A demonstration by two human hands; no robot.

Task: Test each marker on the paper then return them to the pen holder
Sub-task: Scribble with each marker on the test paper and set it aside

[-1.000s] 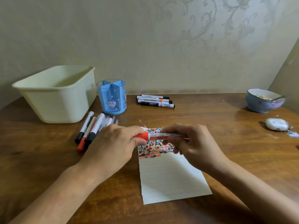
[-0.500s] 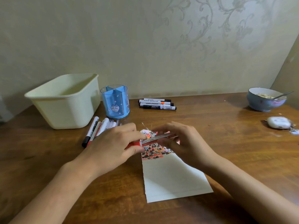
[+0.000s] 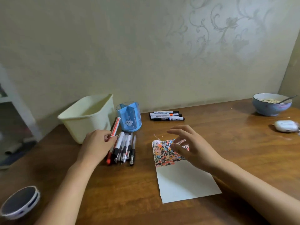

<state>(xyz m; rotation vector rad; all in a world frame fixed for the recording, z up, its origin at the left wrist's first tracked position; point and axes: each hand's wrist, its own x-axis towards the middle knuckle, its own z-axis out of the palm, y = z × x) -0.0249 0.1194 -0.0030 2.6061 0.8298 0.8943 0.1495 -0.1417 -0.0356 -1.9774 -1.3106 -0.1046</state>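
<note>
At the bench's (image 3: 227, 135) far left edge, about eight o'clock, sits a round dark object with a white rim (image 3: 19, 202), blurred. At ten o'clock stands a cream tub (image 3: 87, 117). The left hand (image 3: 97, 145) grasps a red marker (image 3: 115, 128), its free end pointing to one o'clock, toward the blue pen holder (image 3: 129, 116) just beside the tub. Below the holder lies a heap of markers (image 3: 125, 148), touching one another. At twelve o'clock four more markers (image 3: 166, 116) lie in a row. The paper (image 3: 183, 181) lies at centre, its top covered in coloured marks. The right hand (image 3: 191, 146) hovers over those marks, fingers spread, grasping nothing. At two o'clock are a blue bowl (image 3: 271, 106) with a spoon and a white case (image 3: 284, 125).
</note>
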